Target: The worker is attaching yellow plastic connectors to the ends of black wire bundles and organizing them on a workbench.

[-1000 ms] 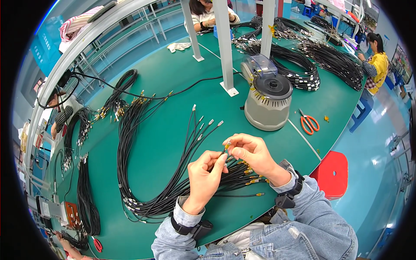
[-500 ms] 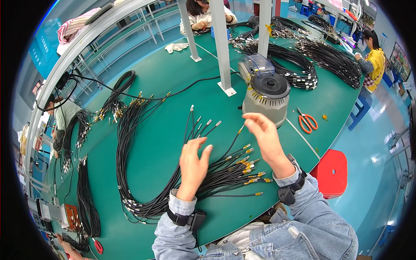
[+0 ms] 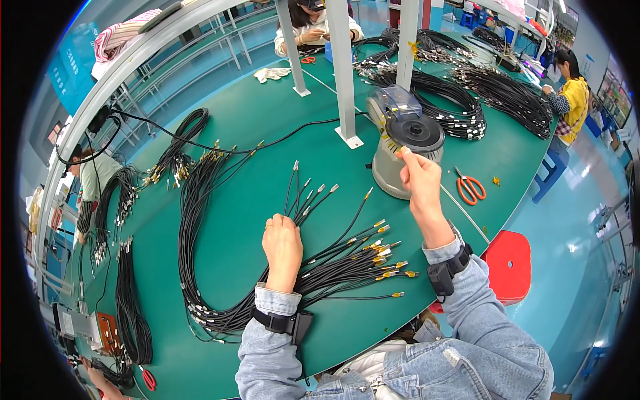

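A large bundle of black cables (image 3: 190, 247) curves in a U over the green table, its metal-tipped ends fanned out, many wrapped in yellow tape. My left hand (image 3: 282, 245) is closed at the bundle's upper strands, by a few cable ends (image 3: 321, 189) without yellow tape; its fingertips are partly hidden. My right hand (image 3: 423, 181) is raised against the front of a round tape dispenser (image 3: 393, 165) with a black disc on top. Its thumb and forefinger pinch a small piece of yellow tape (image 3: 399, 153).
Orange-handled cutters (image 3: 471, 189) lie right of the dispenser. Grey metal posts (image 3: 342, 80) rise from the table behind it. More cable bundles (image 3: 133, 300) lie left and far right. A red stool (image 3: 510, 267) stands at the table's right edge. Other people work around the table.
My right hand has moved up to the dispenser and pinched yellow tape, leaving a taped cable end on the table. My left hand has lowered and closed onto the cables.
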Demonstrator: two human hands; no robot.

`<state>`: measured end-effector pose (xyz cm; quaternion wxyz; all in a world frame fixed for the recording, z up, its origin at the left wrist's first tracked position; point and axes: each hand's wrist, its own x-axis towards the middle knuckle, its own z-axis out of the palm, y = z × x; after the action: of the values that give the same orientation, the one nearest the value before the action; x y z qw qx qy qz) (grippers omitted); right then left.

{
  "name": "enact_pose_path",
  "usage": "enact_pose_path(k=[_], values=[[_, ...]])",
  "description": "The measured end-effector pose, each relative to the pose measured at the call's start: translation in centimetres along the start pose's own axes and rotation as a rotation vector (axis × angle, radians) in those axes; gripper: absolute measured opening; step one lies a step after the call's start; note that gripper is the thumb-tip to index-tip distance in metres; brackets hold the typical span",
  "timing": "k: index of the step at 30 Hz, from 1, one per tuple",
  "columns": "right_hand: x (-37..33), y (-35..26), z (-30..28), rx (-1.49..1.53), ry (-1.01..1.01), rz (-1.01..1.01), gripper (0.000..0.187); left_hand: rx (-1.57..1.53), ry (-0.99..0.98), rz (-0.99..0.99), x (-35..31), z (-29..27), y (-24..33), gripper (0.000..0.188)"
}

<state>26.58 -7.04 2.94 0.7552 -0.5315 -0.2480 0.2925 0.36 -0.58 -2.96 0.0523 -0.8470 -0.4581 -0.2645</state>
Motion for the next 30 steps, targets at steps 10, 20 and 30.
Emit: enact_pose_path(k=[10,20,30], values=[[0.1,0.3,0.8,0.204,0.050,0.072,0.018,-0.266,0.115,-0.032,0.7,-1.1,1.2,0.009],[-0.8,-0.2,0.5,0.615,-0.435,0.056,0.015,-0.854,-0.219,-0.233,2.2,-3.3,3.7,0.024],[-5.6,-2.3,1.3,0.298,-0.523,-0.229,0.010,-0.999,-0.244,-0.040,4.8,-8.1,9.5,0.022]])
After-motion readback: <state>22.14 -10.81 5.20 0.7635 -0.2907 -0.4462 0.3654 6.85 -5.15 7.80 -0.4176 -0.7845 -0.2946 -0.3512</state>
